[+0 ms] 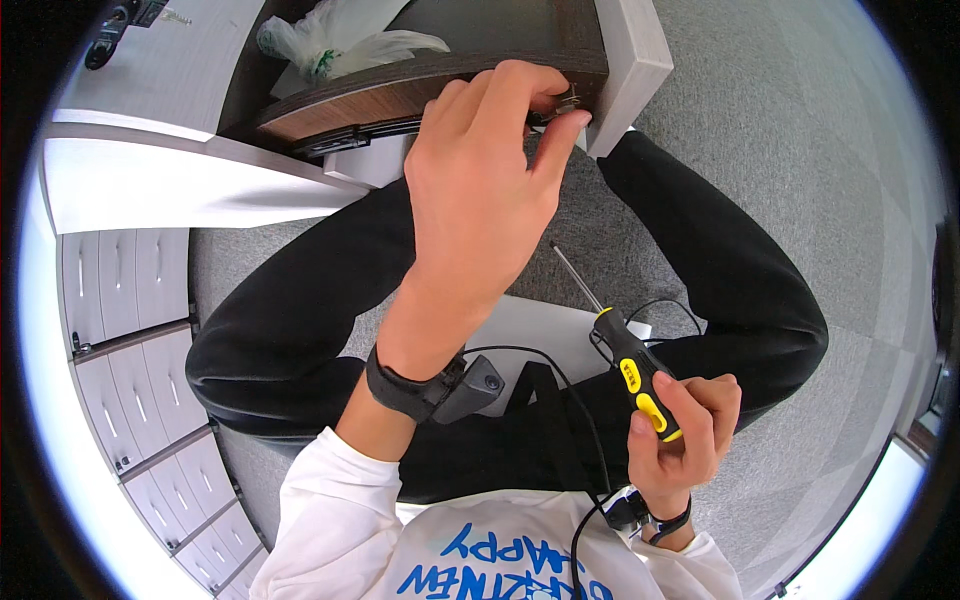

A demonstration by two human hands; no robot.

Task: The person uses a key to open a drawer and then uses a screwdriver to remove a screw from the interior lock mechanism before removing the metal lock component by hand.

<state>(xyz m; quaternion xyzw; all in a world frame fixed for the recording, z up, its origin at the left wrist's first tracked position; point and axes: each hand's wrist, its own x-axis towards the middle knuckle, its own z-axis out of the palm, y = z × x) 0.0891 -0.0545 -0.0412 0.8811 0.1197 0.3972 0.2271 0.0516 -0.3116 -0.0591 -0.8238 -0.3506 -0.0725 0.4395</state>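
Note:
My left hand (487,150) reaches up to an open drawer (350,108), at the corner where its dark wooden side meets the pale front panel (632,75). Thumb and index finger close around a small metal fitting (568,103) on that corner, its shape partly hidden by the fingers. Along the drawer's side runs a black slide rail (350,140), and my hand covers part of it. Lower right, my right hand (685,430) grips the black and yellow handle of a screwdriver (627,360). Its shaft slants up and left, and the tip touches nothing.
A clear plastic bag (345,45) lies inside the drawer. Pale cabinet panels (150,185) stand on the left, above banks of small drawers (118,285). My black-trousered legs spread on the grey carpet (590,215). A black cable (570,390) runs between my wrists.

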